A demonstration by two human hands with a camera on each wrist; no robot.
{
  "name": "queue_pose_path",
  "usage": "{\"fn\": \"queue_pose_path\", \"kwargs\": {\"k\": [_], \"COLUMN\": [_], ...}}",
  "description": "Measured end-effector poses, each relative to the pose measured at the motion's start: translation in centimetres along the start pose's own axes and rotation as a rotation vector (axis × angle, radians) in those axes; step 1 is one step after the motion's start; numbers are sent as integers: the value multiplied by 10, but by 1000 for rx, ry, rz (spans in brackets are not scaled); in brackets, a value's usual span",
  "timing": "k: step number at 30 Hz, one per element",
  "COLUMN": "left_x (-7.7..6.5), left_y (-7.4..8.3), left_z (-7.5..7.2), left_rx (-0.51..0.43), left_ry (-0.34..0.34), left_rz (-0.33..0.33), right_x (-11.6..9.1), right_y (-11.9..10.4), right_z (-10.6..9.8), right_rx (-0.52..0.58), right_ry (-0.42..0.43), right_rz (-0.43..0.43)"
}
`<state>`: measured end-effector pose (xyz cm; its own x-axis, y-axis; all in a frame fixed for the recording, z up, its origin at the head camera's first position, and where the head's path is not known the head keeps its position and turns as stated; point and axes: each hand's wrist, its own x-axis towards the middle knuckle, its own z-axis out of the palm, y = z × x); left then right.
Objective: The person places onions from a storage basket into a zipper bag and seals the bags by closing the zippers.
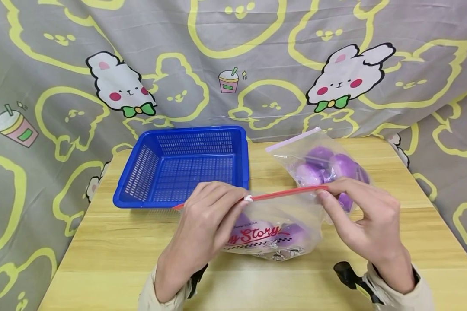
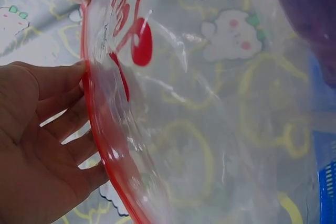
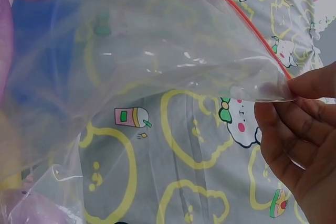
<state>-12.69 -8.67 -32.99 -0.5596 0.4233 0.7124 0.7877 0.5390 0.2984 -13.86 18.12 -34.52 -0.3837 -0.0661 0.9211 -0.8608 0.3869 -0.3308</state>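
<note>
A clear zip bag [image 1: 274,248] with red lettering and a red zip strip [image 1: 288,192] is held up over the table, purple round things [image 1: 293,233] inside it. My left hand [image 1: 205,216] pinches the strip beside its small white slider [image 1: 248,198]. At the bag's top right corner, my right hand [image 1: 367,216] grips the end of the strip between thumb and forefinger. In the right wrist view that corner [image 3: 275,90] is stretched taut by the right hand [image 3: 304,140]. The left wrist view shows the left hand [image 2: 47,140] along the red edge.
A blue plastic basket [image 1: 124,199] with perforated walls stands behind the left hand. Behind the right hand lies another clear zip bag [image 1: 289,157] with a pale pink strip, holding several purple-and-white round things [image 1: 342,166]. A patterned cloth [image 1: 225,108] hangs behind the wooden table [image 1: 101,259].
</note>
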Motion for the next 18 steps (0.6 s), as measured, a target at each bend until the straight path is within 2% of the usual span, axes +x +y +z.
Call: {"fn": "queue_pose_path", "kwargs": {"k": [7, 18], "left_x": [0, 0], "left_y": [-3, -8], "left_z": [0, -1], "left_rx": [-1, 12], "left_ry": [-3, -13], "left_rz": [-4, -21], "right_x": [2, 8], "right_y": [1, 2], "right_z": [-4, -9], "right_rx": [-1, -65], "right_ry": [1, 9], "right_rz": [31, 107]}}
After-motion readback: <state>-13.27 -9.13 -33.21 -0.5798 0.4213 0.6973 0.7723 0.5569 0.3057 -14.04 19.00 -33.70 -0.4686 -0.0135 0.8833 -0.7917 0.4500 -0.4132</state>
